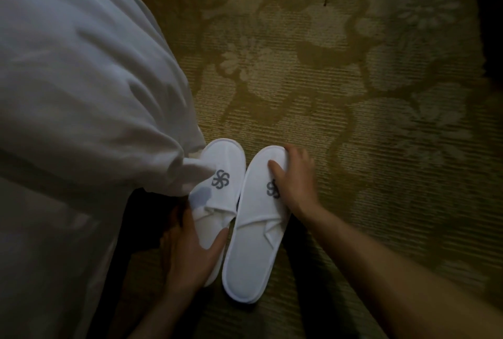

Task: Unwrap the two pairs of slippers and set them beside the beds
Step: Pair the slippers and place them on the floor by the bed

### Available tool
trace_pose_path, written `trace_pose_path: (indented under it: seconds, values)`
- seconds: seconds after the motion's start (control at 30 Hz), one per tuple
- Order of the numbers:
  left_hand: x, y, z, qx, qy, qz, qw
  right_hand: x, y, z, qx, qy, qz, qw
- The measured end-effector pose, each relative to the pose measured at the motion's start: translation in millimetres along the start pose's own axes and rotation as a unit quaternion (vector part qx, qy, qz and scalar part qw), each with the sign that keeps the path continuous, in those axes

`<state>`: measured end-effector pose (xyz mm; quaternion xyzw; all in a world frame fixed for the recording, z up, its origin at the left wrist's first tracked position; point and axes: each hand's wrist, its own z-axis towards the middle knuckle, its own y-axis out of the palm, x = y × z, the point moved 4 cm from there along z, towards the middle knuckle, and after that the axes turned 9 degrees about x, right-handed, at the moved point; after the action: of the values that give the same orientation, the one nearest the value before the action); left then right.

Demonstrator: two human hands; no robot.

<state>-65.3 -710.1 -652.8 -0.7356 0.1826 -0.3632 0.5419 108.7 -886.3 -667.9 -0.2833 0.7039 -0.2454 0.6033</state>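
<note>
Slippers, white terry pair with grey logo (pixel 246 218), were on patterned carpet (pixel 353 93) beside white bedding (pixel 81 93).
Left hand (pixel 190 254) gripped one heel at 7 o'clock; right hand (pixel 294 178) pressed the other's toe — best to square toes level.

Place: it looked like a hotel guest room, seen dimly from above at floor level.
Bedding: a white duvet (pixel 81 88) hung over the edge of a bed on the left, plain and crisp as hotel linen is, its corner drooping toward the floor.
Floor: a wall-to-wall carpet (pixel 353 80) in olive and tan carried a large woven floral pattern, the kind laid in hotel rooms.
Slippers: two white open-heel slippers (pixel 253 229) lay side by side on the carpet just beside the bed, thin and disposable-looking, each printed with the same grey pinwheel logo (pixel 220 179) on the upper.
Light: the room was dim, with dark shadow under the bed.
</note>
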Motion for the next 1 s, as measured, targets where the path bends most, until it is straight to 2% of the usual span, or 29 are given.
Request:
trace_pose_path:
  seconds: [0.1,0.23,0.3,0.37,0.47,0.63,1.0]
  values:
    - [7.6,-1.6,3.1,0.003,0.037,-0.045,0.998,-0.4,-1.7,-1.7,0.003,-0.038,-0.091,0.995]
    - [28.1,-4.8,5.1,0.021,0.147,-0.029,0.988,5.5,-16.1,-8.7,0.013,-0.072,-0.087,0.994]
    - [40.5,-4.2,7.9,0.019,0.212,-0.010,0.977,12.5,-24.3,-17.4,-0.010,-0.091,-0.076,0.993]
    - [52.5,-0.9,12.5,-0.001,0.240,0.026,0.970,20.6,-28.8,-29.6,-0.064,-0.125,-0.103,0.985]
    - [62.1,6.8,22.2,-0.038,0.216,0.072,0.973,29.0,-26.7,-45.0,-0.139,-0.199,-0.193,0.951]
    - [67.0,10.8,35.7,-0.059,0.197,0.134,0.969,33.4,-18.2,-48.9,-0.168,-0.237,-0.256,0.922]
    - [65.4,10.4,41.6,-0.097,0.202,0.160,0.961,21.0,-19.9,-50.3,-0.175,-0.253,-0.275,0.911]
